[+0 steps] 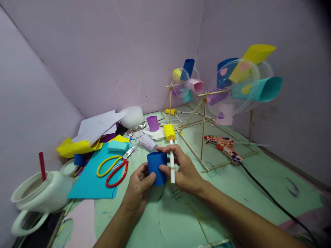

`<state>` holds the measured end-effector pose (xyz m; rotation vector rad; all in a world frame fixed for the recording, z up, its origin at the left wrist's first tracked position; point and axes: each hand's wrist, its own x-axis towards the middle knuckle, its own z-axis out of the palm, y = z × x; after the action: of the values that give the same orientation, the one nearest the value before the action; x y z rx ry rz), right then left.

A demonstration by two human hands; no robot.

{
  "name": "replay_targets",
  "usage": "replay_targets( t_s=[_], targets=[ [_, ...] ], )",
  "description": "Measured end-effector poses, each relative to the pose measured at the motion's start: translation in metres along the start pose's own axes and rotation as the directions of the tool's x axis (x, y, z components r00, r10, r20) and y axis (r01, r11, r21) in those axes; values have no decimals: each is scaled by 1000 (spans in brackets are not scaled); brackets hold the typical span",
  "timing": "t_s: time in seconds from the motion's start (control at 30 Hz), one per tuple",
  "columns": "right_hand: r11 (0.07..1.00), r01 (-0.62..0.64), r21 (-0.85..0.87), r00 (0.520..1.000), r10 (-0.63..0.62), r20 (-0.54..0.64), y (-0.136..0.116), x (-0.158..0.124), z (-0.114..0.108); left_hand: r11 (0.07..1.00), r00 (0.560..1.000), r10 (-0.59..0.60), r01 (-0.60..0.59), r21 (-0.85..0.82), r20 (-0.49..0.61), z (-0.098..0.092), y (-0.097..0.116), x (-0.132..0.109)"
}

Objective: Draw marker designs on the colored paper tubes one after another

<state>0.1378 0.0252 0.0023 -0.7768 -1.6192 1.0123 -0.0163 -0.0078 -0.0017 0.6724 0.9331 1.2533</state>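
Note:
A short blue paper tube (157, 168) stands upright between my two hands. My left hand (141, 184) is closed on its left side, the thumb resting against the front. On the other side, my right hand (183, 168) steadies the tube with its thumb and fingers. A white marker (172, 165) with an orange tip is also gripped in the right hand, tip pointing away. Just beyond the hands lie a pale lilac paper tube (148, 142) and a yellow paper tube (169, 132). A purple paper tube (152, 123) stands farther back.
Scissors (116, 168) lie on a turquoise sheet (89, 182) at left. A white teapot-like pot (49, 193) is nearer the left edge. At right, stick frames (203, 131) carry clear wheels with paper tubes. A patterned glue gun (224, 148) trails a black cord (274, 205).

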Motion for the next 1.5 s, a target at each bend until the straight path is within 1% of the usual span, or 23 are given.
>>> replay_targets(
  t_s=[0.1, 0.17, 0.23, 0.27, 0.3, 0.37, 0.4, 0.43, 0.47, 0.5, 0.53, 0.6, 0.7, 0.73, 0.8, 0.9, 0.97, 1.13, 1.23, 1.3, 1.37, 1.43, 1.5],
  targets=[
    [995, -29, 93, 999, 27, 19, 0, -3, 3, 999, 998, -34, 33, 19, 55, 0, 0, -3],
    [983, -33, 179, 998, 22, 61, -1, -4, 4, 996, 991, -86, 86, 1, 98, 0, 1, -4],
    [975, -24, 222, 995, 2, 99, -3, -4, 3, 991, 985, -126, 130, -31, 115, -2, 3, -5],
    [977, -8, 212, 996, -11, 88, -2, -2, 1, 990, 987, -124, 130, -53, 100, -3, 5, -5],
    [983, 13, 182, 999, -22, 46, -2, 0, -3, 990, 992, -109, 114, -79, 65, -4, 8, -5],
    [998, 29, 55, 996, -24, -91, 2, 6, -12, 990, 998, -46, 38, -133, -54, -7, 17, -3],
    [1000, 1, -28, 986, -6, -168, 5, 10, -17, 988, 992, -16, -3, -156, -123, -10, 23, -2],
    [988, -63, -144, 980, 34, -198, 8, 15, -22, 983, 984, 12, -45, -180, -180, -12, 28, -1],
    [949, -127, -289, 979, 74, -189, 11, 19, -26, 976, 976, 27, -72, -205, -214, -14, 33, 1],
    [888, -175, -426, 981, 118, -156, 14, 24, -27, 969, 971, 34, -89, -230, -236, -16, 38, 2],
    [823, -198, -532, 980, 165, -111, 16, 27, -27, 962, 968, 36, -100, -254, -247, -18, 42, 3],
    [686, -194, -701, 972, 230, -44, 18, 33, -20, 951, 967, 30, -105, -290, -253, -21, 46, 4],
    [507, -169, -845, 966, 254, -41, 17, 38, -2, 942, 967, 21, -105, -320, -255, -23, 47, 6],
    [476, -168, -863, 967, 251, -50, 17, 39, 4, 940, 967, 20, -105, -326, -253, -24, 47, 6],
    [459, -169, -872, 968, 244, -59, 18, 40, 14, 936, 968, 21, -107, -335, -251, -25, 47, 5],
    [484, -164, -860, 970, 235, -53, 23, 41, 20, 934, 964, 29, -120, -337, -263, -25, 49, 4],
    [518, -176, -837, 970, 236, -58, 27, 40, 20, 934, 963, 33, -126, -335, -269, -25, 51, 3],
    [675, -239, -698, 965, 247, -92, 37, 39, 11, 938, 960, 17, -112, -327, -279, -24, 50, 4],
    [767, -235, -598, 970, 226, -91, 38, 40, 1, 951, 961, 23, -106, -290, -277, -23, 47, 6],
    [853, -215, -476, 976, 196, -91, 35, 39, -5, 962, 961, 32, -105, -253, -275, -22, 45, 7],
    [934, -182, -306, 983, 161, -91, 30, 38, -8, 973, 964, 39, -97, -210, -265, -20, 42, 6],
    [976, -135, -169, 989, 123, -82, 23, 34, -9, 986, 968, 36, -75, -150, -248, -19, 38, 6],
    [989, -90, -116, 995, 84, -57, 16, 30, -9, 996, 971, 28, -46, -70, -238, -17, 34, 5]
  ],
)
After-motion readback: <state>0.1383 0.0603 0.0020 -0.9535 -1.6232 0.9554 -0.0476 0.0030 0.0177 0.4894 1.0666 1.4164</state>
